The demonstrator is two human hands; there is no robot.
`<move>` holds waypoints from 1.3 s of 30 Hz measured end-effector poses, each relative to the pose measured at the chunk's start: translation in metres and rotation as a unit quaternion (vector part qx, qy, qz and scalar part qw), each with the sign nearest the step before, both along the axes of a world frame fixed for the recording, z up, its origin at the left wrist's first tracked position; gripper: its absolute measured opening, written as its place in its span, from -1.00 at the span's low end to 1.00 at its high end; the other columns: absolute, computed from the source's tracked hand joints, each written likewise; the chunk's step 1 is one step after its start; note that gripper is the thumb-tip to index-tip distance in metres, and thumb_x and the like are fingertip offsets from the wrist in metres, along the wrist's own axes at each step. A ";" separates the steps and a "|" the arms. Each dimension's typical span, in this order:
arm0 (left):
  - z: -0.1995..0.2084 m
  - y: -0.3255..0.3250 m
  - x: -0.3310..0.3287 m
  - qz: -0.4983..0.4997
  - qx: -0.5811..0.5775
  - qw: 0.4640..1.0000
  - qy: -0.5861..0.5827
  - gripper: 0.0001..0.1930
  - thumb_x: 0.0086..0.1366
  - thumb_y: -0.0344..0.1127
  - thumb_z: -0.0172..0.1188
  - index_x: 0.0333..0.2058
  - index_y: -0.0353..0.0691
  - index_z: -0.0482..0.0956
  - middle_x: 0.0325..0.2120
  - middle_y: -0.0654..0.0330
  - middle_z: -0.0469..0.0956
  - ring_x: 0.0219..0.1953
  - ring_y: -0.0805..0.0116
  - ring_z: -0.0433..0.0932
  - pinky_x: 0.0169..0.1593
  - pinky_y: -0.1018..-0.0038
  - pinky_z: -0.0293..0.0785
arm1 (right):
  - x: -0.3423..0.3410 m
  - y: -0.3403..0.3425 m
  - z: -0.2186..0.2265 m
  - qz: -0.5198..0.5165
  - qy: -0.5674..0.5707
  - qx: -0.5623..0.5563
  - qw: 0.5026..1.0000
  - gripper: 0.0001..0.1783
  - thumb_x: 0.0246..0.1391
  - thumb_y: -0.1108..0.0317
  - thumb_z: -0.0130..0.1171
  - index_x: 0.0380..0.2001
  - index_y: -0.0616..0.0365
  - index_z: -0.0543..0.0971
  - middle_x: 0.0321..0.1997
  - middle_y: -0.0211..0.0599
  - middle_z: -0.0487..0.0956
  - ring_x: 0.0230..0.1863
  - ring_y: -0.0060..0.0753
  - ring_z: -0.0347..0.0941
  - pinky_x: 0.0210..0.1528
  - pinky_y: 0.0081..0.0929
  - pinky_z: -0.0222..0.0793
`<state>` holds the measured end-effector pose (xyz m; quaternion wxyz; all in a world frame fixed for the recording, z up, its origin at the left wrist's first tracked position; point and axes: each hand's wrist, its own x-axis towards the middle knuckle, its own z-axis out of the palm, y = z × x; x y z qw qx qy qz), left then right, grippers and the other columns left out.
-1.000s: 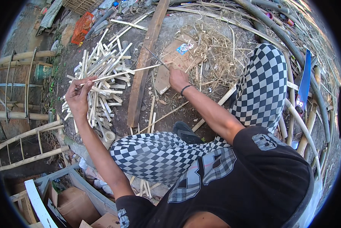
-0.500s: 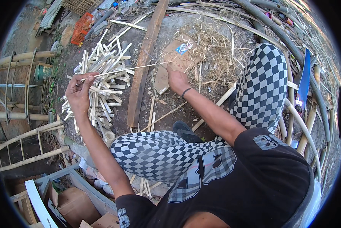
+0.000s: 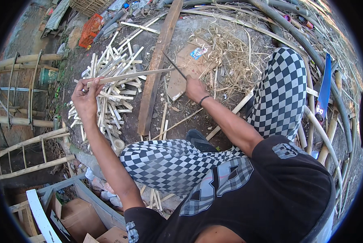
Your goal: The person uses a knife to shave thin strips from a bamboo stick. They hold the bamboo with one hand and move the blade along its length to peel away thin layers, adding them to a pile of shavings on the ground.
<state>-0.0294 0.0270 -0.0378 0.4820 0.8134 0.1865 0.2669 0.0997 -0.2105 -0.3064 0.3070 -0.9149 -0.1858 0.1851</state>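
Note:
My left hand [image 3: 85,97] pinches one end of a flat bamboo strip [image 3: 137,74], which reaches across to the right over the wooden beam. My right hand [image 3: 195,88] is closed round a knife; its handle is hidden in the fist. The dark, narrow knife blade [image 3: 174,64] points up and to the left, crossing the strip's far end. Whether the edge touches the strip I cannot tell. Beneath my left hand lies a heap of split bamboo strips [image 3: 108,97]. Under the blade and my right hand is a cardboard piece [image 3: 177,87].
A long wooden beam [image 3: 147,109] lies between the strip heap and the cardboard. Curly bamboo shavings [image 3: 234,56] pile up beside my checkered knee. A blue-bladed saw [image 3: 324,89] rests among poles at the right. An orange crate [image 3: 90,30] stands far left; cardboard boxes [image 3: 82,218] sit lower left.
The strip has turned from its thin edge to its broad face. My right hand has shifted slightly right and toward me, and the knife blade now shows plainly, angled up and left.

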 end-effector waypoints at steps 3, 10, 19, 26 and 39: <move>-0.002 0.007 -0.001 0.003 -0.007 1.000 -0.008 -0.88 0.31 -0.47 0.25 -0.30 -0.41 0.52 -0.27 -0.06 0.64 -0.18 0.25 0.67 -0.11 0.48 0.70 | -0.014 0.021 0.037 0.051 -0.010 0.101 0.994 -0.74 0.14 0.46 -0.05 -0.09 0.21 0.44 -0.36 0.18 0.63 -0.24 0.22 0.61 -0.18 0.08 0.49; -0.010 0.015 -0.007 0.024 -0.034 0.999 -0.017 -0.88 0.30 -0.47 0.26 -0.33 -0.41 0.51 -0.26 -0.08 0.64 -0.18 0.22 0.67 -0.10 0.43 0.70 | 0.009 0.024 0.002 0.051 -0.052 0.137 0.988 -0.78 0.25 0.34 -0.14 -0.10 0.17 0.39 -0.42 0.18 0.61 -0.32 0.27 0.58 -0.22 0.14 0.45; -0.011 0.017 0.001 0.041 0.022 0.999 -0.018 -0.88 0.29 -0.48 0.27 -0.35 -0.40 0.51 -0.28 -0.02 0.61 -0.17 0.19 0.67 -0.11 0.41 0.72 | 0.003 0.036 -0.018 0.083 -0.044 0.128 0.987 -0.68 0.17 0.45 -0.12 -0.01 0.16 0.43 -0.30 0.13 0.64 -0.22 0.16 0.62 -0.14 0.06 0.51; -0.010 0.010 -0.007 0.038 -0.016 0.999 0.022 -0.89 0.31 -0.46 0.25 -0.30 -0.35 0.50 -0.14 -0.05 0.60 -0.08 0.20 0.64 0.03 0.35 0.66 | 0.028 -0.004 -0.063 -0.023 0.047 -0.051 0.997 -0.67 0.15 0.39 -0.01 -0.01 0.20 0.48 -0.13 0.10 0.64 -0.04 0.15 0.58 -0.01 -0.02 0.50; 0.003 -0.021 0.004 -0.068 -0.004 0.997 -0.023 -0.68 0.36 -0.61 0.02 0.08 -0.48 0.38 0.06 -0.14 0.52 0.14 0.12 0.52 0.25 0.35 0.44 | 0.003 0.003 0.033 -0.014 0.062 0.134 0.989 -0.67 0.22 0.28 -0.01 -0.04 0.27 0.47 -0.16 0.28 0.59 -0.05 0.31 0.52 0.02 0.09 0.40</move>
